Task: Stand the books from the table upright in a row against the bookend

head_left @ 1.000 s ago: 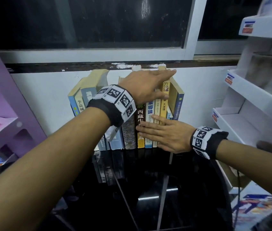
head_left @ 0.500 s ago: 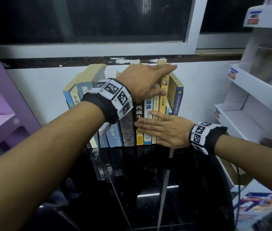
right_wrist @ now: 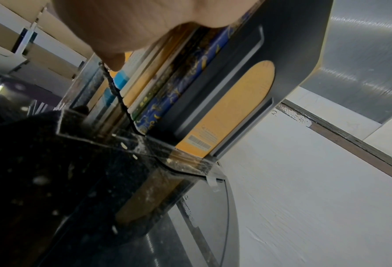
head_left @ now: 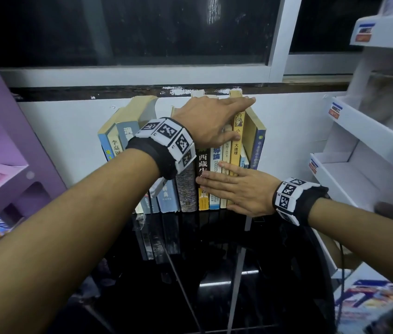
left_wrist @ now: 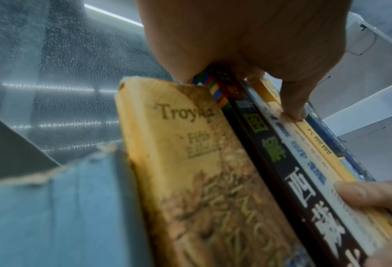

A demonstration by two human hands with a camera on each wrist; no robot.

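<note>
Both hands lie flat and open on the books (head_left: 216,174), left hand (head_left: 208,124) on top, right hand (head_left: 241,190) on the spines nearer the bookend (right_wrist: 240,75).
</note>
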